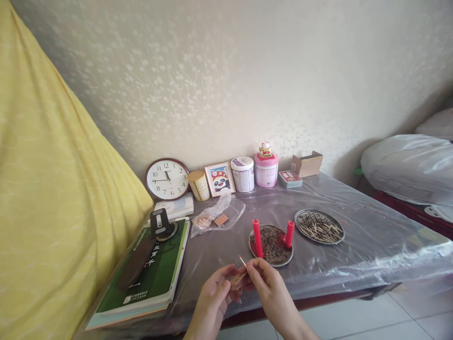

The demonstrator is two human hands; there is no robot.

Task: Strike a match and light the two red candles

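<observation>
My left hand (216, 292) is closed around a small matchbox (238, 280) at the table's front edge. Pinched between the thumb and finger of my right hand (266, 282) is a match (242, 260), its red head pointing up and left, unlit. Just beyond my hands lies a round tray (272, 243) with dark residue and red wax. Two red candles stand on it: a taller, slightly tilted one (257, 238) on the left and a shorter one (289, 234) on the right. No flame shows on either candle.
A second round tray (319, 226) holds many matchsticks. A clear plastic bag (219, 212) with small boxes lies behind my hands. Green books (152, 269) are stacked left, below a yellow curtain (63, 189). Along the wall stand a clock (167, 179), tins, a picture frame (219, 180) and a cardboard box (307, 164).
</observation>
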